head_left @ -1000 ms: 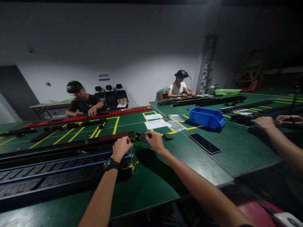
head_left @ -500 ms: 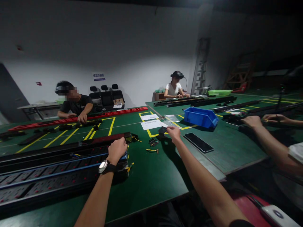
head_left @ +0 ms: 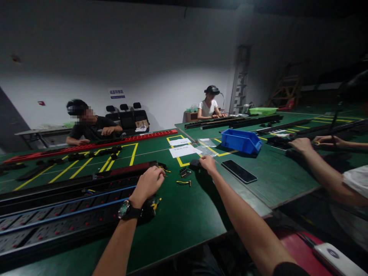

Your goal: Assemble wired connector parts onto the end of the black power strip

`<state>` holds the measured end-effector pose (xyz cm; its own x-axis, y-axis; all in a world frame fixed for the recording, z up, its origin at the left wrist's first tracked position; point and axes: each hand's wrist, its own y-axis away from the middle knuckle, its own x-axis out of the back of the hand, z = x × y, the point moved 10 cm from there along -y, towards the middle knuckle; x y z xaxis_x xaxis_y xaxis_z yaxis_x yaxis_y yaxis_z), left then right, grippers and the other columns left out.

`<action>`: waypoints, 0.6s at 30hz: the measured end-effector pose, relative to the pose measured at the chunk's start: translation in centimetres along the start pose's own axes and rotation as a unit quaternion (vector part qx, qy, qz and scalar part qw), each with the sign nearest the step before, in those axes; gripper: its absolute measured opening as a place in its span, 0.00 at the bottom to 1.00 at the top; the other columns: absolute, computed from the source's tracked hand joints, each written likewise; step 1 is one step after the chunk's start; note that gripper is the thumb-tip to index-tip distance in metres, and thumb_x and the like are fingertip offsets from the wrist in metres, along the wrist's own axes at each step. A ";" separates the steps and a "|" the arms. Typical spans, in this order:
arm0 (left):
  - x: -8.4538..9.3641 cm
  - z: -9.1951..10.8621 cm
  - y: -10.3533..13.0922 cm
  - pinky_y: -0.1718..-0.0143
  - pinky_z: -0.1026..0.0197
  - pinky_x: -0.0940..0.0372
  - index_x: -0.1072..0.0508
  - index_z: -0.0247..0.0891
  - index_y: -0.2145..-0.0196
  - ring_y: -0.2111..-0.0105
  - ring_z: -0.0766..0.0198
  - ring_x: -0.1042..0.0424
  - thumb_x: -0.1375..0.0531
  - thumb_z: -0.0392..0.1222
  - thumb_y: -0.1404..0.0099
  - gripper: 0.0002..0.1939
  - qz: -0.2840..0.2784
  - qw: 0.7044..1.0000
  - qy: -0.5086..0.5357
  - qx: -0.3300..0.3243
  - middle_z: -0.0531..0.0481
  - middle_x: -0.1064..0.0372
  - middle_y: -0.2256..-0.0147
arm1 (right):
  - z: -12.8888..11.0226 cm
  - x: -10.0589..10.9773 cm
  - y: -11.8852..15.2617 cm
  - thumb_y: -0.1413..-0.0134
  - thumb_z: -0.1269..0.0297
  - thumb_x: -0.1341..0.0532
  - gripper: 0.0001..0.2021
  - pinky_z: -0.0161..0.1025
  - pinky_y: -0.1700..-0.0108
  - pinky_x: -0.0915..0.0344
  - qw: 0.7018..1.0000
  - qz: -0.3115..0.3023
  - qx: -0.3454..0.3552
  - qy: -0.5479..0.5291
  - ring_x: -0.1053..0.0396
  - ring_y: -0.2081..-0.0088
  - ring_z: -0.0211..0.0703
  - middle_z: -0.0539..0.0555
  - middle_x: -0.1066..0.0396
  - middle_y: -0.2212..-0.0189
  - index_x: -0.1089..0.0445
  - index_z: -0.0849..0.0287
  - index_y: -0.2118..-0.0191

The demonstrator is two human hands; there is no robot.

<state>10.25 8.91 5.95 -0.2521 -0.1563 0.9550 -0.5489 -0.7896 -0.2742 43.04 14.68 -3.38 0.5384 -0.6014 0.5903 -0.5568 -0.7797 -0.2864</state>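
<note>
My right hand [head_left: 208, 165] pinches the edge of a small flat black piece [head_left: 196, 163] low over the green table. My left hand [head_left: 149, 184], wearing a watch, hovers at the end of a long black power strip [head_left: 66, 224] with red dots along its sockets. Its fingers are loosely bent and somewhat apart, and I see nothing held in them. Close to its fingertips are short yellow wires [head_left: 164, 169]. Between my hands lie small black parts [head_left: 184, 172] and a yellow wire with a copper-coloured end [head_left: 184, 182].
A phone [head_left: 239, 171] and a blue bin [head_left: 240, 141] are right of my right hand. White paper sheets [head_left: 184, 151] lie beyond it. A long red rail [head_left: 94, 146] runs across the far left. Two people sit opposite; another person's hands [head_left: 304, 145] work at the right.
My left hand has shifted right off the strip's end and its fingers have loosened. My right hand and the black piece have dropped slightly. The person at far left has raised a hand.
</note>
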 end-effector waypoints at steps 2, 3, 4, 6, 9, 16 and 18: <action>-0.7 3.4 0.3 0.53 0.59 0.33 0.25 0.42 0.56 0.53 0.58 0.29 0.49 0.41 0.28 0.13 -0.013 0.998 -0.002 -0.061 0.46 0.28 0.55 | 0.3 -0.2 0.4 0.44 0.70 0.41 0.09 0.43 0.60 0.39 0.998 -0.035 -0.032 0.046 0.27 0.62 0.51 0.64 0.24 0.67 0.23 0.64 0.64; -1.3 4.9 0.5 0.54 0.59 0.32 0.25 0.42 0.56 0.53 0.58 0.29 0.49 0.40 0.28 0.13 -0.026 0.996 -0.008 -0.085 0.45 0.28 0.55 | 0.2 -0.2 0.7 0.42 0.70 0.42 0.10 0.44 0.58 0.39 0.996 -0.045 -0.036 0.069 0.27 0.60 0.53 0.66 0.24 0.64 0.23 0.64 0.61; -2.0 6.1 0.7 0.55 0.59 0.32 0.25 0.41 0.56 0.54 0.58 0.29 0.49 0.40 0.28 0.12 -0.040 0.994 -0.018 -0.103 0.45 0.29 0.56 | -0.1 -0.1 0.9 0.41 0.69 0.42 0.10 0.45 0.57 0.38 0.994 -0.052 -0.035 0.090 0.27 0.58 0.54 0.68 0.24 0.61 0.24 0.64 0.59; -3.2 7.8 1.0 0.57 0.59 0.31 0.26 0.41 0.57 0.55 0.57 0.29 0.47 0.40 0.28 0.11 -0.059 0.988 -0.038 -0.136 0.44 0.29 0.57 | -0.5 0.0 1.4 0.38 0.68 0.43 0.11 0.45 0.56 0.37 0.989 -0.063 -0.038 0.126 0.26 0.56 0.54 0.69 0.25 0.58 0.25 0.64 0.55; -4.7 8.8 1.3 0.59 0.59 0.31 0.27 0.41 0.57 0.56 0.58 0.30 0.47 0.38 0.29 0.09 -0.075 0.981 -0.058 -0.168 0.44 0.30 0.57 | -1.0 0.0 2.0 0.36 0.65 0.45 0.14 0.46 0.55 0.37 0.983 -0.077 -0.036 0.163 0.27 0.54 0.55 0.70 0.25 0.54 0.27 0.64 0.51; -5.1 8.4 1.9 0.57 0.58 0.31 0.26 0.43 0.52 0.54 0.56 0.29 0.45 0.44 0.27 0.11 -0.075 0.981 -0.040 -0.172 0.45 0.29 0.55 | -3.3 1.3 3.4 0.35 0.63 0.43 0.16 0.50 0.48 0.37 0.968 -0.020 -0.001 0.250 0.33 0.45 0.60 0.69 0.30 0.48 0.27 0.62 0.47; -3.9 7.6 1.8 0.57 0.57 0.31 0.27 0.44 0.49 0.54 0.56 0.28 0.45 0.49 0.27 0.14 -0.061 0.986 -0.016 -0.153 0.45 0.30 0.54 | -5.8 1.5 4.2 0.35 0.63 0.43 0.14 0.50 0.46 0.39 0.968 0.013 0.057 0.244 0.34 0.45 0.59 0.67 0.29 0.48 0.26 0.60 0.48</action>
<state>16.28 3.64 2.57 -0.1479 -0.0939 0.9845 -0.7898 -0.5879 -0.1748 37.86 11.55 0.67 0.1470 -0.4890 0.8598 -0.4777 -0.7963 -0.3712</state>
